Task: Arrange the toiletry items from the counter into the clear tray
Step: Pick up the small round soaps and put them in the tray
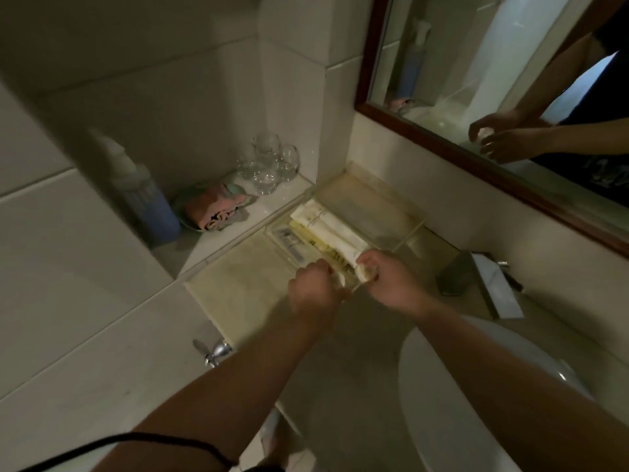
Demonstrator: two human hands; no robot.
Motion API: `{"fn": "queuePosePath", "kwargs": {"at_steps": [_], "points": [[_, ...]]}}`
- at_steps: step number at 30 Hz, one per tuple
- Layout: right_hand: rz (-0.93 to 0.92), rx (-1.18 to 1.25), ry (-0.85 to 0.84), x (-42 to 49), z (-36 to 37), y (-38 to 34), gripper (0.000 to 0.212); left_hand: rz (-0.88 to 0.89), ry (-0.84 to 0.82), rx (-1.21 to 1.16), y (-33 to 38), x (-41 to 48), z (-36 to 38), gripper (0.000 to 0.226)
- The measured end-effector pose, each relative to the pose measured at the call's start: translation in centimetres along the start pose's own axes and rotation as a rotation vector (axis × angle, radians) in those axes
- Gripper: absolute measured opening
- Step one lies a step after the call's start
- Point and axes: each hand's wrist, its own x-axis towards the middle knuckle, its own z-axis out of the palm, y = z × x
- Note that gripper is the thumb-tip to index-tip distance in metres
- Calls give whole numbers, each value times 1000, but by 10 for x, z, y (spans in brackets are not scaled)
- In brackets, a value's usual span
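A clear tray [381,202] lies on the counter in the corner under the mirror. Inside it, long white and yellow toiletry packets [326,226] lie side by side along its left part, next to a clear-wrapped item [289,241]. My left hand [315,287] is closed at the tray's near edge, on the ends of the packets. My right hand [388,284] grips a small round white item [366,272] at the same edge. What the left fingers pinch is blurred.
A recessed shelf on the left bears a blue bottle [149,206], a folded pink cloth on a dish [214,209] and upturned glasses [269,165]. A white basin [476,386] sits lower right, a dark box with white paper [476,277] to the right, a chrome tap [214,350] on the left wall.
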Motion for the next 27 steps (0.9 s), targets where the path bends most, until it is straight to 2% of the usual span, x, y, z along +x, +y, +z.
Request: {"fn": "queuePosePath", "kwargs": {"at_steps": [3,9,13,17,21,27], "points": [[-14,-77,-96,25,-1,-6,25,72,10,66,-5,19,14,47],[-46,-267,-243,63,9,0,45,114,-111,191,-11,39,30,43],[-45,-344,-350,73,14,0,45,144,-102,232,-13,41,35,45],[-78,-347,-371,76,17,3,39,119,-107,225,-17,40,39,49],[-53,-316,-370,76,20,4,42,110,-104,202,-19,39,38,45],[-26,-296,-311,70,23,5,45,114,-80,185,-19,38,36,30]]}}
